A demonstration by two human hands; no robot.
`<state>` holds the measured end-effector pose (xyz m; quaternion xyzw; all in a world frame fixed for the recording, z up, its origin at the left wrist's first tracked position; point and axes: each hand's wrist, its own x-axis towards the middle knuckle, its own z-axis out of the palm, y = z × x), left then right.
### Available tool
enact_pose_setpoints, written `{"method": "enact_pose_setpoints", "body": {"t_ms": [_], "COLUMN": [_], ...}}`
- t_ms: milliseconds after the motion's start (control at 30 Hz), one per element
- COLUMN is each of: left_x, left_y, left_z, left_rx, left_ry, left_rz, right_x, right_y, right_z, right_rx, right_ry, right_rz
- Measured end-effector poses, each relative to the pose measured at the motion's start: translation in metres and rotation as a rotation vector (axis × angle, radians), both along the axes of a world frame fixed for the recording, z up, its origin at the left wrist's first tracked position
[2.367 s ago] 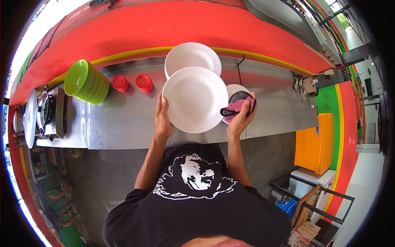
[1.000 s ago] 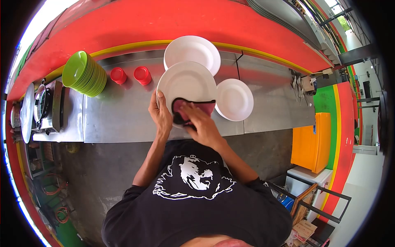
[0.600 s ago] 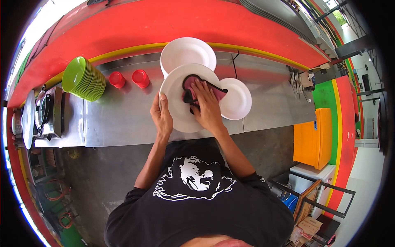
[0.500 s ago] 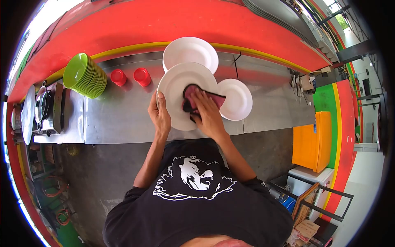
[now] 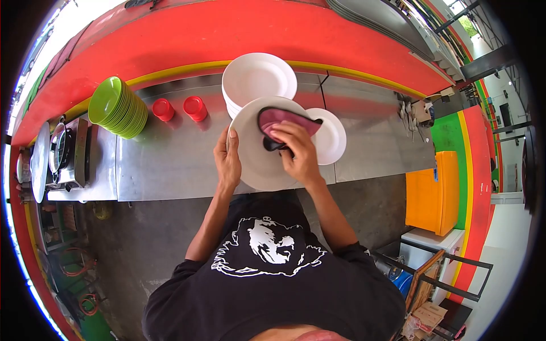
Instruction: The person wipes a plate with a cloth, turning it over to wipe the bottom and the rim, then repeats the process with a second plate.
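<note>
A white plate (image 5: 256,167) is held up in front of me, tilted. My left hand (image 5: 228,162) grips its left edge, thumb on the upper face and the other fingers partly hidden. In my right hand (image 5: 300,153) is a pink cloth with dark edging (image 5: 278,118), bunched over the plate's upper right part. Behind the held plate stands a stack of white plates (image 5: 259,77). Another white plate (image 5: 331,136) lies on the metal counter to the right, partly covered by the held plate and cloth.
On the steel counter (image 5: 170,162) stand a leaning stack of green bowls (image 5: 116,108) and two red lidded containers (image 5: 195,108). A stove with a pan (image 5: 60,150) is at far left. Utensils (image 5: 408,116) lie at the right end, near an orange box (image 5: 432,193).
The held plate has come slightly lower and to the right. My right hand has shifted right with the cloth, its fingers now more curled, and the cloth has folded upward.
</note>
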<state>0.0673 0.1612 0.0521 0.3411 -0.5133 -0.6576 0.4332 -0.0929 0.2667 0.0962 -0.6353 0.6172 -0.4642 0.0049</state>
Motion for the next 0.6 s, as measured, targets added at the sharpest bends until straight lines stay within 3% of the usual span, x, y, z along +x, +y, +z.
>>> {"method": "enact_pose_setpoints", "body": {"t_ms": [133, 267, 300, 400, 600], "left_x": [0.0, 0.005, 0.007, 0.011, 0.02], "left_y": [0.005, 0.009, 0.01, 0.015, 0.013], "left_z": [0.006, 0.003, 0.004, 0.011, 0.027], "left_rx": [0.03, 0.059, 0.054, 0.038, -0.02], "left_ry": [0.107, 0.127, 0.131, 0.073, -0.047], "left_rz": [-0.033, -0.08, -0.085, -0.1, -0.312], "right_x": [-0.012, -0.012, -0.007, -0.008, -0.029], "right_y": [0.01, 0.009, 0.009, 0.006, 0.003], "right_z": [0.022, -0.014, -0.01, -0.019, -0.01], "right_rx": [0.202, 0.174, 0.179, 0.199, 0.232], "right_ry": [0.168, 0.093, 0.207, 0.22, 0.056], "right_rz": [-0.056, -0.21, -0.3, -0.418, -0.261]}}
